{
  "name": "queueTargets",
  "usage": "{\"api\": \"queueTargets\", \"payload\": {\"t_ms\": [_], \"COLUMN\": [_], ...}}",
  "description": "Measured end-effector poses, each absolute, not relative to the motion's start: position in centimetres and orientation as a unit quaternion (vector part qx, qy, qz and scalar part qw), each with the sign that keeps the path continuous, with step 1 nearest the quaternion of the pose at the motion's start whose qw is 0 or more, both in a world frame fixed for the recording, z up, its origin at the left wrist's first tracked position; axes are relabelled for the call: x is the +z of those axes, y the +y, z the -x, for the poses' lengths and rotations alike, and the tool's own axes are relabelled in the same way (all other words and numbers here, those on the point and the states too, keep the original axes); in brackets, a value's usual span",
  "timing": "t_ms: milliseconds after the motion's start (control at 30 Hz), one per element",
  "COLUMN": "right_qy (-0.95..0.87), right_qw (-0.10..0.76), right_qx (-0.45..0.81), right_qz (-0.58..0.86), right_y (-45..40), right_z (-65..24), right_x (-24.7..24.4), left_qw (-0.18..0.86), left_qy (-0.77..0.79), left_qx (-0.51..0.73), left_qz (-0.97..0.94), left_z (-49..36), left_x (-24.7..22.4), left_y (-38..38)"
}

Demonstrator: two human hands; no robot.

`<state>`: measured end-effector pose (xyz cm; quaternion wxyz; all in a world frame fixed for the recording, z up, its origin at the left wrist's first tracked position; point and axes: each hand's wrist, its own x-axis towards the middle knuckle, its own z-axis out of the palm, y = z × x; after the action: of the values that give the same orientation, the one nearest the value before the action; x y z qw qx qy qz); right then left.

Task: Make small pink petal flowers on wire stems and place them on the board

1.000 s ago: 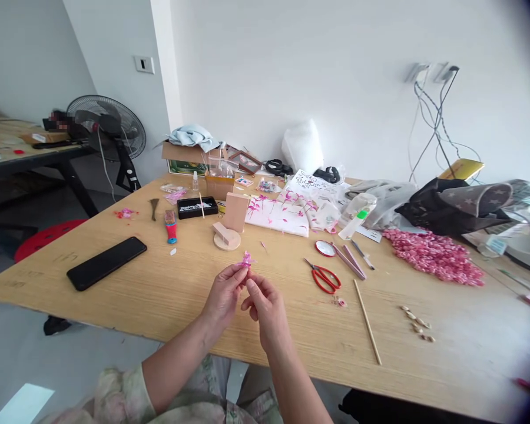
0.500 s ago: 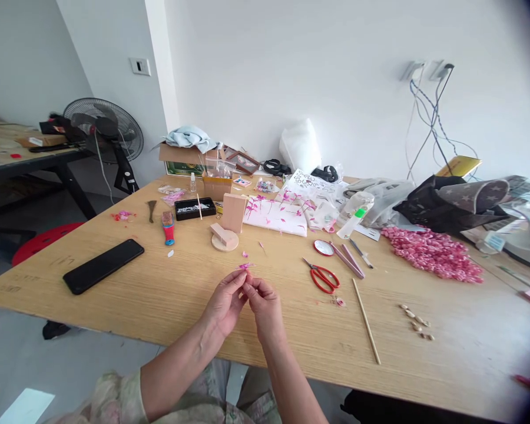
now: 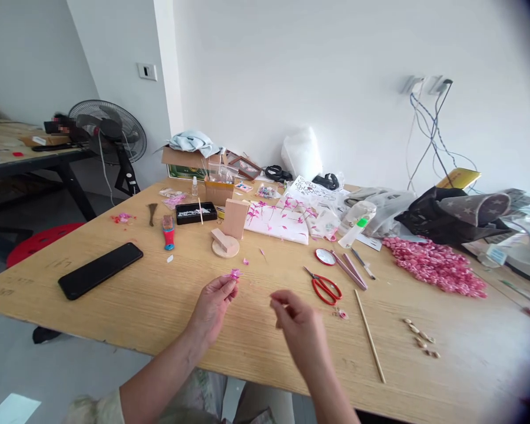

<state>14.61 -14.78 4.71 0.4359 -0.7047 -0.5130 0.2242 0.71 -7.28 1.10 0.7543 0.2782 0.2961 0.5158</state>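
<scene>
Over the middle of the table, my left hand (image 3: 214, 303) pinches a small pink flower (image 3: 235, 274) upright between thumb and fingertips. My right hand (image 3: 298, 321) is apart from it to the right, thumb and fingers drawn together. A faint thin line may run between the hands, but what the right fingers hold is too small to make out. Beyond the flower lie a loose pink petal (image 3: 246, 261) and a thin pink piece (image 3: 262, 254). Red-handled scissors (image 3: 325, 290) lie right of my right hand, near a small pink spool (image 3: 343, 314).
A black phone (image 3: 100, 271) lies at left. Behind are a wooden block stand (image 3: 235, 219), a black tray (image 3: 196, 213) and a white foam slab (image 3: 276, 227) bearing pink flower stems. Tweezers (image 3: 351, 271), a wooden stick (image 3: 370, 338) and a pink bead-like heap (image 3: 433, 265) are right.
My hands, together at the flower before, have come apart. The left moved slightly left with the flower; the right moved away to the right.
</scene>
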Motion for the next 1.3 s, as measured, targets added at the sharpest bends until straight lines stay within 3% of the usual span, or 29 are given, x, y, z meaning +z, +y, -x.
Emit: {"api": "queueTargets", "payload": {"t_ms": [200, 533, 1000, 1133, 1300], "right_qy": [-0.565, -0.555, -0.606, -0.587, -0.581], "right_qw": [0.302, 0.234, 0.236, 0.291, 0.411], "right_qx": [0.184, 0.168, 0.312, 0.286, 0.264], "right_qz": [0.746, 0.781, 0.692, 0.699, 0.651], "right_y": [-7.8, -1.3, 4.4, 3.6, -1.9], "right_z": [-18.4, -21.4, -17.2, -17.4, -17.8], "right_x": [5.3, 1.7, -1.5, 0.4, 6.2], "left_qw": [0.732, 0.697, 0.693, 0.693, 0.699], "left_qy": [0.337, 0.35, 0.382, 0.369, 0.337], "left_qx": [0.491, 0.457, 0.445, 0.463, 0.488], "left_qz": [-0.331, -0.428, -0.419, -0.411, -0.398], "left_z": [0.1, 1.5, 1.6, 1.6, 1.6], "left_x": [0.6, -0.2, -0.6, -0.3, 0.0], "left_y": [-7.9, -7.1, -6.2, -6.1, -6.1]}}
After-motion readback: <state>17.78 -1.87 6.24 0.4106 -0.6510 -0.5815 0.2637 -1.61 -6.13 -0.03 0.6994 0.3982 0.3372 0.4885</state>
